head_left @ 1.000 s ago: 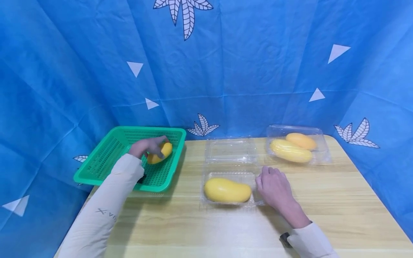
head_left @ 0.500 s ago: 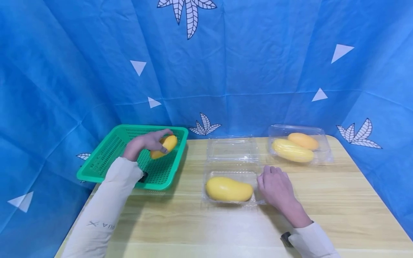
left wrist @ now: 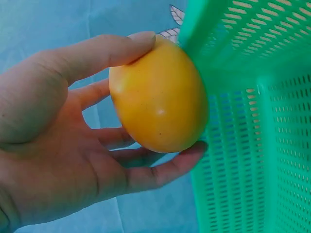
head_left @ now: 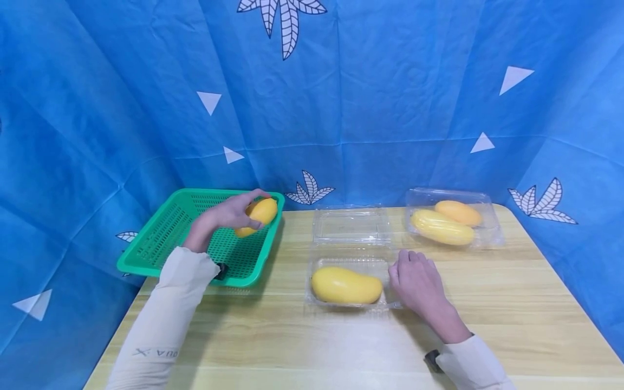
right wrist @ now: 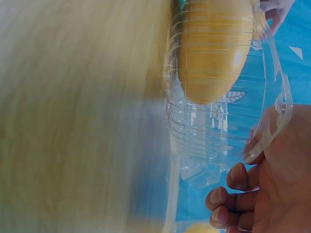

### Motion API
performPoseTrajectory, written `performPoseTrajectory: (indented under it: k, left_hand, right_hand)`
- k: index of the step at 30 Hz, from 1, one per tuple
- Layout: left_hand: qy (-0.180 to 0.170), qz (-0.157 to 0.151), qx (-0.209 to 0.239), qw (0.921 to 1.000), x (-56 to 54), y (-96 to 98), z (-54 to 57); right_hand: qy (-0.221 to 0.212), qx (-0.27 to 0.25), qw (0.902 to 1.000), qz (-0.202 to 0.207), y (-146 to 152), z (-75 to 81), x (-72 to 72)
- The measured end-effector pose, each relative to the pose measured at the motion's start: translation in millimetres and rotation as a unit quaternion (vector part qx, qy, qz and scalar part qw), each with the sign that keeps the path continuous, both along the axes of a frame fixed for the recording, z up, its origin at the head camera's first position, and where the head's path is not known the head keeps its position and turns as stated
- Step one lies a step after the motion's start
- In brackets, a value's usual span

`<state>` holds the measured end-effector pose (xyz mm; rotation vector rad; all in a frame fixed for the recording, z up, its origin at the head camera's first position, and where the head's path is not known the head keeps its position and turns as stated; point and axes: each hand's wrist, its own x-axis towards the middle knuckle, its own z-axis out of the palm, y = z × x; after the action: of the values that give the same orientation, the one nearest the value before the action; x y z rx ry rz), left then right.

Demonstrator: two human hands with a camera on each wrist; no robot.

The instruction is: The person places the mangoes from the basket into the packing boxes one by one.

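My left hand (head_left: 234, 212) grips a yellow-orange mango (head_left: 263, 211) over the right side of the green basket (head_left: 265, 254). In the left wrist view, thumb and fingers curl round that mango (left wrist: 158, 97), beside the basket wall (left wrist: 194, 29). A larger yellow mango (head_left: 346, 285) lies in the near half of an open clear plastic clamshell box (head_left: 351, 227), whose lid is folded back. At this box's right edge is my right hand (head_left: 419, 284); in the right wrist view its curled fingers (right wrist: 238, 177) pinch the clear rim (right wrist: 279, 121).
At the back right of the wooden table (head_left: 292, 346) stands a clear box (head_left: 482, 208) holding a yellow mango (head_left: 441, 227) and an orange one (head_left: 458, 213). A blue patterned curtain (head_left: 390, 108) hangs behind and at both sides.
My left hand has lifted the mango from the basket floor, up and to the right towards the basket's right rim. My right hand stays at the box edge.
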<state>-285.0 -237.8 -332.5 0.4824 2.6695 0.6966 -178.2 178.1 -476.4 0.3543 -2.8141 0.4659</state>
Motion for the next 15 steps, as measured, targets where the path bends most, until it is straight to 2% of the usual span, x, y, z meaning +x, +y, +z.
performPoseTrajectory:
  k: [8, 12, 15]
  left_hand:
    - [0.079, -0.031, 0.057, 0.9947, 12.5, 13.4, 0.2]
    - [0.095, -0.031, 0.092, 0.9908, 20.3, 22.4, 0.5]
    - [0.092, -0.026, 0.125, 0.9876, 26.8, 30.7, 1.1]
  right_hand:
    - [0.006, 0.0, 1.0, 0.002, 0.1, -1.0, -0.1]
    - [0.002, -0.004, 1.0, 0.002, 0.0, -0.7, 0.1]
    - [-0.005, -0.004, 1.0, -0.001, 0.1, -0.2, 0.3]
